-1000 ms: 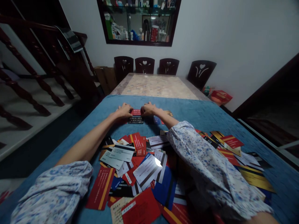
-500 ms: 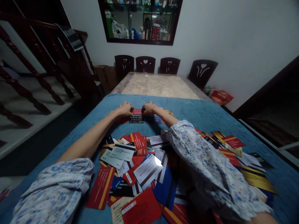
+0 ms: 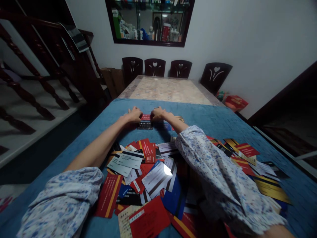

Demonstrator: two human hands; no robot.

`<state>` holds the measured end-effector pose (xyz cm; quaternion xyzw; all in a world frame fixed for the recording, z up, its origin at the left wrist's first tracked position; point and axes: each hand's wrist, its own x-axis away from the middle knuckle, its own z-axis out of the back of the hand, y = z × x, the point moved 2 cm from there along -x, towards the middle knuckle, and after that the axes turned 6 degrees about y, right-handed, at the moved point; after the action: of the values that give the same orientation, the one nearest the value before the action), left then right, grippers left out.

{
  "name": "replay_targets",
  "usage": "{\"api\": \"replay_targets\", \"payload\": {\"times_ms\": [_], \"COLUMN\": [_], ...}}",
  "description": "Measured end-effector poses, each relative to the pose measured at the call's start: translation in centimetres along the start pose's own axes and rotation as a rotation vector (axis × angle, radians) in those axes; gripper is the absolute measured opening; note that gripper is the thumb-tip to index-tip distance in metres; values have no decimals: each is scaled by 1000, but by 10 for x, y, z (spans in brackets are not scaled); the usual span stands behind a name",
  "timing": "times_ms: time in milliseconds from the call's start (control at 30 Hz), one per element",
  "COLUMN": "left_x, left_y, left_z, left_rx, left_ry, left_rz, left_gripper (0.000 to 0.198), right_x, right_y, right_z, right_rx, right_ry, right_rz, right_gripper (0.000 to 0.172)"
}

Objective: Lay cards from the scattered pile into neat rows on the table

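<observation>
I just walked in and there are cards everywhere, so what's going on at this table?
A person in floral sleeves reaches both arms across the blue cloth. The left hand and right hand rest at either end of a red card, with a black card just nearer. A loose heap of cards lies between the forearms.

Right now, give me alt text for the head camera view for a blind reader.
The left hand and right hand reach across a blue cloth, both touching a small cluster of cards; a loose heap of mixed cards lies around the forearms.
</observation>
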<state>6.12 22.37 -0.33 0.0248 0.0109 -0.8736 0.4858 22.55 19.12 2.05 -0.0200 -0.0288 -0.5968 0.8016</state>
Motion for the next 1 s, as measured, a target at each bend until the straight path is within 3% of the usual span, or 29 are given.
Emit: {"api": "replay_targets", "payload": {"times_ms": [300,467,767,1000], "left_x": [29,50,82,100], "left_y": [10,22,51,85], "left_z": [17,21,18,19], "left_rx": [5,50,154,157], "left_ry": [136,203,249,214], "left_rz": [-25,-62,-101,-202], "left_gripper": [41,38,30,30], "right_x": [6,21,62,107], "right_y": [5,7,14,21], "right_z": [-1,2,5,3], "right_rx": [48,19,-11,-61], "right_ry": [71,119,170,202], "right_rz": [37,76,128,192], "right_gripper": [45,43,36,31]}}
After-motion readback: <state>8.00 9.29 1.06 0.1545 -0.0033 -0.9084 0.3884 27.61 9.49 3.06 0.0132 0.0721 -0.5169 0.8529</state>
